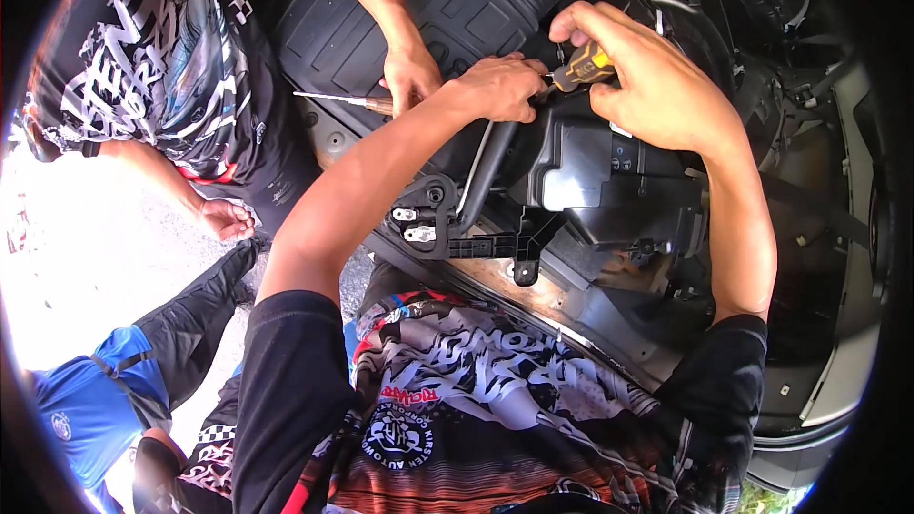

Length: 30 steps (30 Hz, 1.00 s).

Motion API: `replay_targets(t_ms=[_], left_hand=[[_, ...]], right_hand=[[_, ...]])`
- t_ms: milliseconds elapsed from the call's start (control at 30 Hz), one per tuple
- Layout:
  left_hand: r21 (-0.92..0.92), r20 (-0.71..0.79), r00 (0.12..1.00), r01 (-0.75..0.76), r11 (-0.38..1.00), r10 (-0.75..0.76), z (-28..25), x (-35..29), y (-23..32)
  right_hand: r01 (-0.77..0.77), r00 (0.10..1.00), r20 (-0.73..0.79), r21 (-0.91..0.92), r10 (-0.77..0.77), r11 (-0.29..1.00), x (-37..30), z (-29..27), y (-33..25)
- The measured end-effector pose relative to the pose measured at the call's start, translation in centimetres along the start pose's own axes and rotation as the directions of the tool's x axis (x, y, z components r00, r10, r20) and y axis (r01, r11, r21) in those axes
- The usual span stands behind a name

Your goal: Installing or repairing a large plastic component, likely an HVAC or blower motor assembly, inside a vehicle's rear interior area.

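Note:
In my right hand (657, 81) is a stubby screwdriver (583, 67) with a yellow and black handle. It lies tilted, its tip pointing left toward my left hand (500, 88). That hand is closed, its fingertips bent down right by the tip; what they pinch or press is hidden. Below both hands sits a black plastic housing (576, 167) with a metal pipe (486, 171) along its left side. The pipe runs to a bracket with silver fittings (419, 233). Beside my left wrist, a co-worker's hand (411, 71) holds a long thin screwdriver (379, 105).
A ribbed black panel (409, 14) lies beyond my hands. A black plastic arm (524, 247) sticks out near my body, over a metal sill (505, 276). Car body parts (838, 181) line the right. Another person (171, 67) stands at left, and someone in blue (114, 390) is behind.

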State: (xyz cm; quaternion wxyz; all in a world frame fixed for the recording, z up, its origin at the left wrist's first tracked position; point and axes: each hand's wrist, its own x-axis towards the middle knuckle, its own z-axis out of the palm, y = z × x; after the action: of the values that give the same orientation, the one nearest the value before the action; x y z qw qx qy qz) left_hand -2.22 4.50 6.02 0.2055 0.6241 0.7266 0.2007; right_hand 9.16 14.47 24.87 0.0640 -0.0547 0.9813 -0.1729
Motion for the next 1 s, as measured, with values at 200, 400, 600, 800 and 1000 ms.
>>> replay_targets(t_ms=[200,400,600,800,1000], left_hand=[[0.201,0.156,0.977,0.114,0.973,-0.147,-1.6,1.8,1.3],[0.013,0.373,0.924,0.087,0.996,-0.085,-3.5,2.1,0.5],[0.108,0.285,0.957,0.015,0.994,-0.045,-4.2,2.1,0.8],[0.221,0.317,0.932,-0.255,0.941,0.178,-2.8,4.6,-1.0],[0.264,0.493,0.867,-0.222,0.939,0.066,-1.8,8.3,0.4]], right_hand=[[-0.389,0.914,-0.024,-0.331,0.405,0.859,0.0,-0.5,-2.0],[-0.016,0.999,-0.050,-0.149,0.009,0.989,-1.2,-0.3,-1.0],[-0.346,0.919,0.042,-0.387,0.391,0.855,0.3,-0.8,-3.3],[0.094,0.992,-0.061,-0.194,-0.108,0.976,-1.9,-0.7,-4.3],[-0.245,0.965,-0.013,-0.400,0.262,0.883,-2.4,-0.1,-5.6]])
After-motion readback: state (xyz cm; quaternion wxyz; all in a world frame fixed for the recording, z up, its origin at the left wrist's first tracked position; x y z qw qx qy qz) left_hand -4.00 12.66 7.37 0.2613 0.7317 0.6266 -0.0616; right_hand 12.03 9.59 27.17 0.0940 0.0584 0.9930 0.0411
